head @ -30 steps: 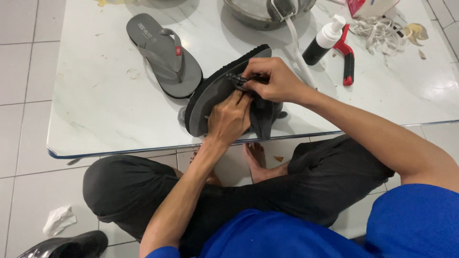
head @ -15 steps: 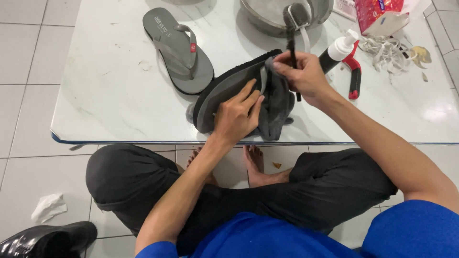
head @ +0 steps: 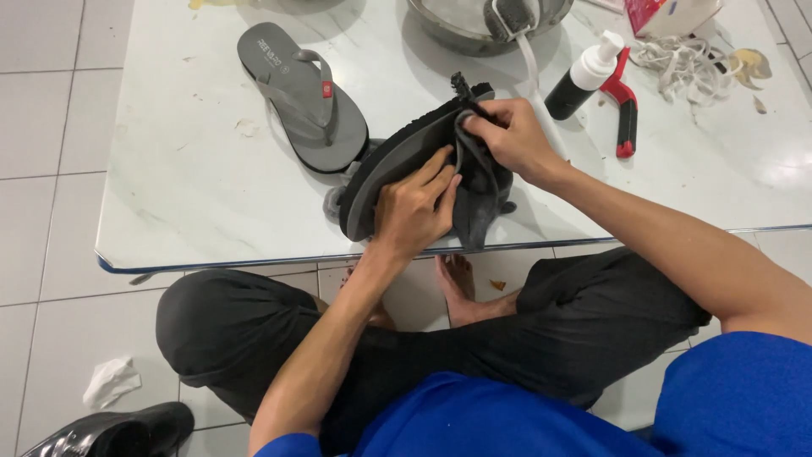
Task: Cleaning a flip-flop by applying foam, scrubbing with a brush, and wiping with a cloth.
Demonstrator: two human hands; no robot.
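Brush [head: 513,15] in metal basin [head: 457,34], both hands [head: 414,207] [head: 507,135] pinching black sandal [head: 397,165]

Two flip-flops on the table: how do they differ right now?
The held flip-flop is tipped on its edge, gripped by the left hand and right hand; the free flip-flop lies flat, strap up, untouched. The held one shows a dark sole side and is partly hidden by a grey cloth; the free one is fully visible. Both are grey and sit on the white table.
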